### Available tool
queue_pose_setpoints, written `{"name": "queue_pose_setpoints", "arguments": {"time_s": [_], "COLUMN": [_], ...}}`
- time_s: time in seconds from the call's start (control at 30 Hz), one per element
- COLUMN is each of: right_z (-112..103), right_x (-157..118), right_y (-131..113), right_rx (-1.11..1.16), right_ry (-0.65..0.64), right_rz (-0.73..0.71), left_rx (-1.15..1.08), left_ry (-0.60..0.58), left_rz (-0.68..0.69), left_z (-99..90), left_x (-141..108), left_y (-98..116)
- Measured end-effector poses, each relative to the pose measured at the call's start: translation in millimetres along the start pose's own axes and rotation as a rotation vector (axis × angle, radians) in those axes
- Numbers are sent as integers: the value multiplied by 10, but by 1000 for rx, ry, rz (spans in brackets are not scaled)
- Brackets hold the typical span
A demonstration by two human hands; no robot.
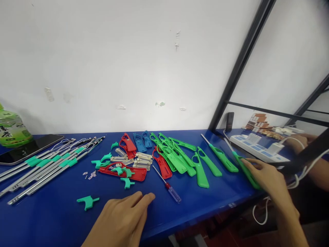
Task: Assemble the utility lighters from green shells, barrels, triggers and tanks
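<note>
My right hand point(266, 175) has its fingers around a green lighter point(248, 169) with a metal tube, lying at the right end of the blue table point(216, 199). Another assembled green lighter point(223, 159) lies just left of it. My left hand point(123, 218) rests near the table's front edge, its fingers bent together; what they hold, if anything, is hidden. A screwdriver point(169, 188) lies to its right, not touching it. A teal trigger piece point(88, 202) lies to its left. Green casing halves point(177, 161) are heaped mid-table beside red casing halves point(138, 173).
Metal tubes with wires point(51, 164) lie at the left, near a phone point(33, 147) and a bottle point(12, 128). Blue casings point(140, 142) sit toward the wall. A black metal frame point(239, 68) rises at the right; beyond it are a power strip point(257, 147) and another person's arm point(316, 164).
</note>
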State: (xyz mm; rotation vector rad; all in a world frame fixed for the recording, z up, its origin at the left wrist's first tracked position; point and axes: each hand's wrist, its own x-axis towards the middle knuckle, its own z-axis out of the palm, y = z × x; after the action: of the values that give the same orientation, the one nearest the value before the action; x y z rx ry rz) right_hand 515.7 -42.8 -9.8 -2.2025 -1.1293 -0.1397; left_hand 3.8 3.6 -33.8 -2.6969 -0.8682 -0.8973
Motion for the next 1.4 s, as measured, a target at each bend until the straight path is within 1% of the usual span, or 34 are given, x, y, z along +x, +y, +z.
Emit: {"name": "queue_pose_setpoints", "arguments": {"time_s": [0.07,0.13,0.2,0.27,0.37,0.43,0.5,0.57,0.63,0.7,0.8,0.93,1.2,1.4], "right_z": [88,160,204,215,203,208,242,304,385,471,586,674,702,702], "right_x": [102,191,240,231,121,7,-125,-266,-402,-514,-596,-581,-572,-568], "right_y": [56,54,-1,-113,-407,-684,-991,-1278,-1497,-1630,-1695,-1691,-1724,-1731], "right_rx": [-101,-170,-224,-266,-281,-243,-183,-120,-73,-53,-72,-133,-145,-130], "right_ry": [-77,-131,-128,-71,49,70,24,-62,-148,-207,-257,-278,-296,-306], "right_rz": [93,130,106,40,-108,-229,-355,-465,-522,-543,-540,-495,-460,-460], "left_rx": [-11,-17,-22,-17,2,-2,-8,-10,-13,-19,-22,-19,-10,-14], "left_ry": [-44,-61,-73,-78,-92,-107,-119,-125,-134,-143,-156,-172,-159,-147], "left_rz": [-12,-26,-27,-19,-9,-3,-2,-4,-1,5,6,-12,-18,-3], "left_z": [12,6,-3,-5,7,14,16,12,4,-3,-10,-8,9,-14], "left_x": [-22,-29,-27,-24,-26,-27,-23,-13,-1,9,16,6,6,34], "left_y": [3,10,16,19,19,16,12,7,3,2,7,20,35,37]}}
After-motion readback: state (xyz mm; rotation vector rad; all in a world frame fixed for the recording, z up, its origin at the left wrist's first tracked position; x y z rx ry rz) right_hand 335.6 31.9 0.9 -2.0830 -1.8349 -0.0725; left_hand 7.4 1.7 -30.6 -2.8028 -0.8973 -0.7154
